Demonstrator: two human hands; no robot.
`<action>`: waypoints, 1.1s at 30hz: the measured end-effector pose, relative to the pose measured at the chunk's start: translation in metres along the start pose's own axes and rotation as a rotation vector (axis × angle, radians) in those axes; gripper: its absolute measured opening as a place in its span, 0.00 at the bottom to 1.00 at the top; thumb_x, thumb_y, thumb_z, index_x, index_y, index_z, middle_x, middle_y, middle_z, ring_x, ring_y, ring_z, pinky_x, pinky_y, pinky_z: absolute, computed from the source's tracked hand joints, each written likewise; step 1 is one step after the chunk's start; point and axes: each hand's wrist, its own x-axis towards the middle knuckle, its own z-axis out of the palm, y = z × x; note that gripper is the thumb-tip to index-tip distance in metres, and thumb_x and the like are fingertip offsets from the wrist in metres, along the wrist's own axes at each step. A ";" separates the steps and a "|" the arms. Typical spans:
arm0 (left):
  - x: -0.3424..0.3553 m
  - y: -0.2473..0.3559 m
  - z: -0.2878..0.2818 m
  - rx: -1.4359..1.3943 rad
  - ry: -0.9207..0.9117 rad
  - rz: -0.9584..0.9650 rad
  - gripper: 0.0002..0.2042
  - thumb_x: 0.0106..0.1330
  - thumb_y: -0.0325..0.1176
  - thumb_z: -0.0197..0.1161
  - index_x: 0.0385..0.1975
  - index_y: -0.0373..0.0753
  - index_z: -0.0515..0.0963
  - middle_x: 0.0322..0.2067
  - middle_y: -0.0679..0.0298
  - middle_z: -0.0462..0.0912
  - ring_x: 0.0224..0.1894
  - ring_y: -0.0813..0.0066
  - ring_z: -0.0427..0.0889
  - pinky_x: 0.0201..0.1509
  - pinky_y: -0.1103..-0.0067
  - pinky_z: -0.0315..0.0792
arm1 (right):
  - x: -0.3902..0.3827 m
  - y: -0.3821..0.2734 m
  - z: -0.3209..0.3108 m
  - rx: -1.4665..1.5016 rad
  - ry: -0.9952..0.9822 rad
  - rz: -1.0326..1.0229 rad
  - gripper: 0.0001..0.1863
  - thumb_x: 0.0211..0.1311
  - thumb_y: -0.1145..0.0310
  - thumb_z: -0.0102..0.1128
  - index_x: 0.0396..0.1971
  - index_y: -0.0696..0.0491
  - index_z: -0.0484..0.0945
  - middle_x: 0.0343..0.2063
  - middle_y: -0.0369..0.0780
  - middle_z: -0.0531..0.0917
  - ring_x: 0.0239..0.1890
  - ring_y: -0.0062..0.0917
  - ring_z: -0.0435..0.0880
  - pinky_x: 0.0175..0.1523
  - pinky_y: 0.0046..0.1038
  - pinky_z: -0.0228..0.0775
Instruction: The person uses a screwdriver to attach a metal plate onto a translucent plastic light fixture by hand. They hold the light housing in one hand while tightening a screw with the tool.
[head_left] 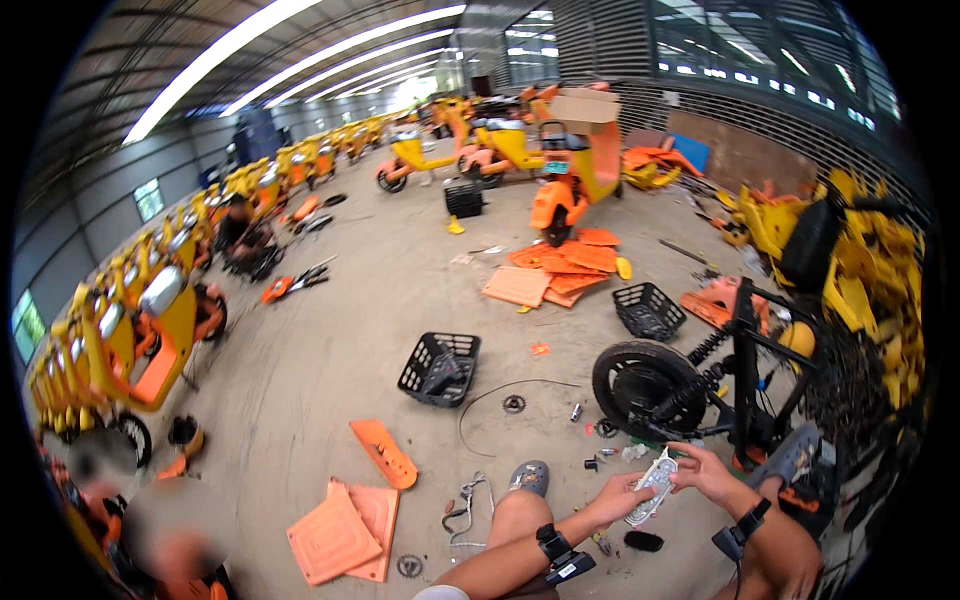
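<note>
Both my hands are closed on a pale oval part with a white rim and a clear, bumpy-looking face (653, 488); its exact kind I cannot make out. My left hand (620, 498) grips its left side. At its upper right edge are the fingers of my right hand (702, 474). Below it on the floor lies a small black oval pad (643, 541). Just beyond my hands stands a stripped black scooter frame (745, 375) with its black wheel (648, 388).
Black crates (438, 370) (648, 311) sit ahead, near stacked orange panels (560, 265). Closer lie flat orange panels (345, 530), a sprocket (409, 566) and a cord (470, 510). Yellow scooters (150, 340) line the left; yellow body parts (870, 280) heap at right. Another person (245, 235) crouches far left.
</note>
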 end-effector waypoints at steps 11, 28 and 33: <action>-0.015 0.016 -0.021 -0.122 0.143 0.135 0.18 0.73 0.33 0.60 0.60 0.35 0.74 0.40 0.59 0.85 0.33 0.72 0.87 0.23 0.77 0.80 | 0.039 -0.014 0.040 0.341 -0.034 -0.011 0.29 0.66 0.72 0.62 0.65 0.58 0.68 0.51 0.42 0.83 0.50 0.29 0.84 0.52 0.35 0.79; -0.064 0.053 -0.045 -0.254 0.329 0.090 0.19 0.73 0.34 0.57 0.59 0.30 0.68 0.45 0.46 0.82 0.38 0.57 0.87 0.22 0.70 0.86 | 0.074 0.396 0.245 -0.202 0.345 0.512 0.13 0.59 0.62 0.56 0.31 0.56 0.84 0.31 0.50 0.86 0.39 0.43 0.86 0.44 0.44 0.77; -0.074 0.056 -0.044 -0.270 0.314 0.109 0.20 0.76 0.36 0.52 0.61 0.30 0.63 0.46 0.45 0.79 0.40 0.56 0.86 0.20 0.69 0.87 | 0.042 0.384 0.290 -0.766 0.009 0.310 0.10 0.57 0.66 0.56 0.36 0.52 0.82 0.35 0.44 0.85 0.42 0.41 0.85 0.46 0.45 0.75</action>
